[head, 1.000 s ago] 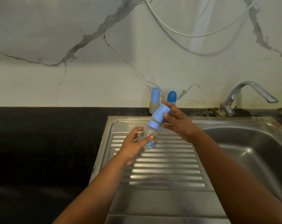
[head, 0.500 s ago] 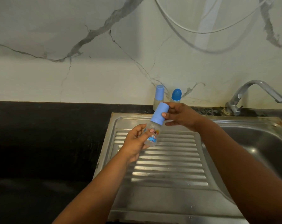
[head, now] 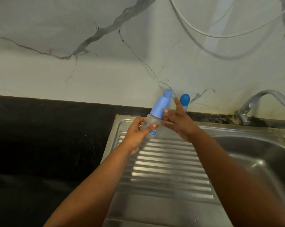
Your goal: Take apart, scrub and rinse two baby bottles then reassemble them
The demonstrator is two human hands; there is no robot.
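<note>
STEP: cap removal judged in hand | THING: small clear plastic baby bottle with light-blue cylindrical cap (head: 156, 115) is held above the ribbed steel drainboard (head: 168, 163), long axis tilted up and right | LEFT: left hand (head: 138, 133) is curled round the clear body | RIGHT: right hand (head: 179, 122) is set just right of the cap, fingers spread, thumb at the collar | NEXT: cap is to be pulled along the axis.

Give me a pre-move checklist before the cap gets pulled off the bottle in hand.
1. Left hand grips the clear bottle body: ok.
2. Right hand has a firm hold on the light blue cap: not ok, fingers spread, only fingertips near its base.
3. Cap seated on the bottle: ok.
4. Bottle held above the drainboard: ok.
5. Second bottle standing at the wall: ok.
6. Tap running: cannot tell.
</note>
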